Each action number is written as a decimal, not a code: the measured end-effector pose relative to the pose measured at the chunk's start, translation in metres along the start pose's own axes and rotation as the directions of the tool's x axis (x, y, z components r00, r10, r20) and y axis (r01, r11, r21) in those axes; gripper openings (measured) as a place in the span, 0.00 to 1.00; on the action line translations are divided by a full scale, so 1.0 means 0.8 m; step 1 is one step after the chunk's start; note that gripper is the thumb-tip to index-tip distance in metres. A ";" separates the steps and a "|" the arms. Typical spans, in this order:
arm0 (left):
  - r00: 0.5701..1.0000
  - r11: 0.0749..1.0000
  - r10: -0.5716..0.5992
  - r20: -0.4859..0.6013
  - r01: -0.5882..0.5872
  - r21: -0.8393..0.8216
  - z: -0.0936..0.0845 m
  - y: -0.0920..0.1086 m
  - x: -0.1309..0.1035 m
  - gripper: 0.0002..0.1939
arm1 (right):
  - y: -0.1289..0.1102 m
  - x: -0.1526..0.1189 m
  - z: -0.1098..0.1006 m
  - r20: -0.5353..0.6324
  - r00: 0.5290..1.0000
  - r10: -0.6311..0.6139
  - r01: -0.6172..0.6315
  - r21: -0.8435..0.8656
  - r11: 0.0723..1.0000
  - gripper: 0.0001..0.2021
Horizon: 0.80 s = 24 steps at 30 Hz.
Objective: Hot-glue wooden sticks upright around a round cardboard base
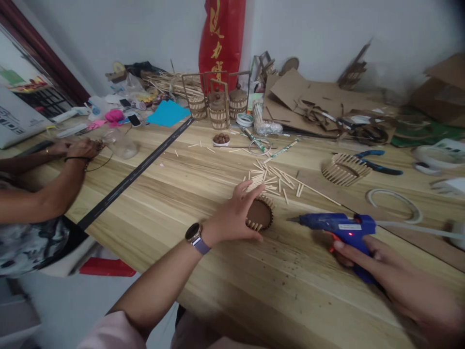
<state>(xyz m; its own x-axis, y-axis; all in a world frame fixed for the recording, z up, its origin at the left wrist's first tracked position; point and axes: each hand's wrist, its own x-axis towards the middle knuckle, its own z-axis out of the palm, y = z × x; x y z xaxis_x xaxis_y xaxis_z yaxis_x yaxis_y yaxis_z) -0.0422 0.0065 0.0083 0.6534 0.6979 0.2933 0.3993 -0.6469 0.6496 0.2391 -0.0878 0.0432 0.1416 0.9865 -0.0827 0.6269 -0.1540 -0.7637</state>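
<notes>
My right hand (379, 266) is clamped around the blue glue gun (332, 222), pointed toward the round stick-edged base (264, 214) on the desk (218, 276); my left hand (235, 214), spread wide, curves around that base.

The gun (327, 222) is deep blue, with a white label (349, 227), a glowing red light (350, 234) and an orange-red trigger (329, 234); the rod (414, 228) behind it is milky white. Left of the gun, the basket (262, 213) has a brown base ringed by pale straw-coloured pegs (269, 202). Farther left, the watch (193, 232) pairs a dark dial with a lavender strap (200, 245). Beneath the gun, the table (152, 213) is honey yellow, streaked with brown grain. Beyond the gun, the pliers (385, 169) are blue and black. Beyond it and leftward are bright blue sheets (169, 114) and a red bag (222, 43) with gold characters. Far left of it, the strip (138, 172) is black with a broken pale line.
</notes>
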 end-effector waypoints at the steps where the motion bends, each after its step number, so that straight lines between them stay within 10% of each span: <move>1: 1.000 1.000 -0.004 -0.005 0.004 0.017 0.002 0.003 -0.001 0.69 | -0.002 -0.001 0.000 0.065 0.997 0.045 -0.052 0.110 0.993 0.23; 8: 0.999 0.996 -0.020 -0.025 0.022 0.081 0.009 0.015 -0.002 0.64 | 0.010 -0.012 -0.008 0.378 0.899 0.220 -0.419 0.600 0.681 0.21; 24: 0.996 0.997 -0.057 -0.069 0.061 0.052 0.016 0.012 -0.002 0.62 | 0.021 -0.009 -0.012 0.325 0.935 0.142 -0.326 0.628 0.707 0.22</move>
<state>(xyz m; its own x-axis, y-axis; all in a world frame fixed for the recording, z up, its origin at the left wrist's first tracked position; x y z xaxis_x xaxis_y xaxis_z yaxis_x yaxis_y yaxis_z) -0.0313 -0.0047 0.0050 0.5834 0.7533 0.3035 0.4711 -0.6183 0.6291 0.2557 -0.0984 0.0370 -0.0272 0.9188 -0.3939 -0.0838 -0.3948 -0.9150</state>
